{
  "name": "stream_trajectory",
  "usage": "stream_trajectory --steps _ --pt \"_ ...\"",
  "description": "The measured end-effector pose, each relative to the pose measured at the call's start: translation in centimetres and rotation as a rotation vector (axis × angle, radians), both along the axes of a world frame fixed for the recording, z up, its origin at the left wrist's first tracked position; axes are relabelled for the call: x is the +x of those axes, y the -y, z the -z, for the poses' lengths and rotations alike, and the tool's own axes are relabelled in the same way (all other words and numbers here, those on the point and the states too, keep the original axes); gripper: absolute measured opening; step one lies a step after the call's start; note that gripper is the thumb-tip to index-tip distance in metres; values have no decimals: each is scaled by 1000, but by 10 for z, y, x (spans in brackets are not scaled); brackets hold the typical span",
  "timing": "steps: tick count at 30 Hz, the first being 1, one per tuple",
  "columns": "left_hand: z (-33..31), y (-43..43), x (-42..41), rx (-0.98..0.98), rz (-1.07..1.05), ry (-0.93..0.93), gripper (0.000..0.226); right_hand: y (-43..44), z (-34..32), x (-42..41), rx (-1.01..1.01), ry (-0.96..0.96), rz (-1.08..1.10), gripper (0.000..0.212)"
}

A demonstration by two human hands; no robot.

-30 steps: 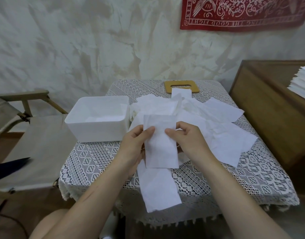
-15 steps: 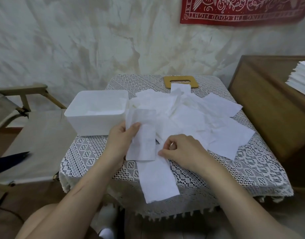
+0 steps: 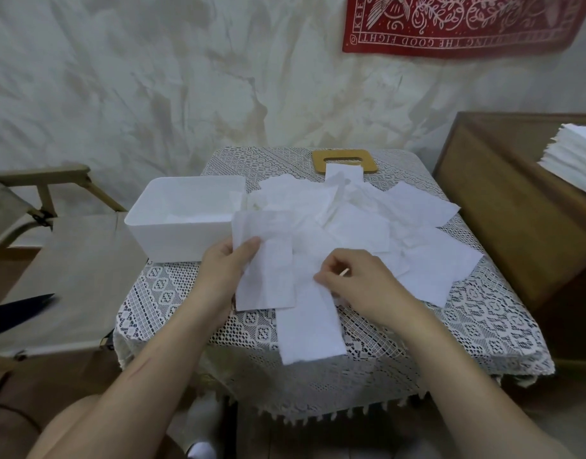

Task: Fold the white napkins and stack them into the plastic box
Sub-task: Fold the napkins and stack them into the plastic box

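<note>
Item: small table [image 3: 477, 329] under a white lace cloth, seen from above by the head camera.

Left hand [image 3: 227, 270]: closed on a folded napkin [image 3: 265, 260], thumb on its front face and fingers behind, pinching the left edge. The napkin stood nearly upright, its lower edge at the cloth, just in front of the box's right front corner.

Right hand [image 3: 361, 286]: fingers curled together, fingertips pinching at the upper end of a long napkin strip [image 3: 309, 326]; whether the paper was truly gripped or only pressed could not be told, since the fingers hid the contact. The strip lay flat and ran toward the near table edge, its lower end overhanging it.

Plastic box [image 3: 175, 236]: white, open-topped, rectangular, on the left part of the table, touching the pile's left side. Pale paper appeared to lie on its floor.

Loose napkins [image 3: 417, 233]: a scattered, overlapping white pile across the centre and right of the table, several sheets creased.

Wooden lid [image 3: 344, 159]: tan, with a slot opening, at the far table edge, partly covered by one sheet.

Napkin stack [image 3: 573, 154]: neat, on the wooden cabinet [image 3: 503, 207] at right.

Canvas chair [image 3: 69, 260]: at left, beside the table.
</note>
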State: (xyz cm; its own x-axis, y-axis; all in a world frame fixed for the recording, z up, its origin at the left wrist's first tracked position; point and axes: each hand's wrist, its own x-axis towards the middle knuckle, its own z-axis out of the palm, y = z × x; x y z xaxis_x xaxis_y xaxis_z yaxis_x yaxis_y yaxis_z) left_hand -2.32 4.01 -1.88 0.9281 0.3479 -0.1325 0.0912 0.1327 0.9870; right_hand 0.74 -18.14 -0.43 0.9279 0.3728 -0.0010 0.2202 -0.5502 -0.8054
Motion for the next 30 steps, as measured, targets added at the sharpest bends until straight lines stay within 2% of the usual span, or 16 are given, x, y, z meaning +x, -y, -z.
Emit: stream_trajectory --steps 2,5,9,12,15,19,21,24,27,30 --pt "-1 0 2 -25 14 -9 21 10 -4 8 147 8 83 17" --pt "-3 4 3 -59 47 -19 23 21 -1 22 207 39 178 18" --pt "-4 13 5 -76 87 -27 24 22 6 28 287 -83 202 13" --pt "-4 17 6 -86 107 -31 24 22 8 28 346 -153 182 25" --pt "-3 20 8 -99 119 -38 26 24 10 34 336 -87 258 35" --pt "-1 23 9 -98 109 -49 29 29 11 40 457 -96 350 35" --pt "-1 25 9 -92 121 -47 29 31 12 41 458 -125 335 28" --pt "-2 26 9 -82 128 -44 25 31 14 39 393 -120 303 6" --pt "-1 29 9 -78 129 -46 23 31 14 37 367 -73 304 10" --pt "-1 30 10 -68 127 -54 25 31 10 34 427 -57 311 20"
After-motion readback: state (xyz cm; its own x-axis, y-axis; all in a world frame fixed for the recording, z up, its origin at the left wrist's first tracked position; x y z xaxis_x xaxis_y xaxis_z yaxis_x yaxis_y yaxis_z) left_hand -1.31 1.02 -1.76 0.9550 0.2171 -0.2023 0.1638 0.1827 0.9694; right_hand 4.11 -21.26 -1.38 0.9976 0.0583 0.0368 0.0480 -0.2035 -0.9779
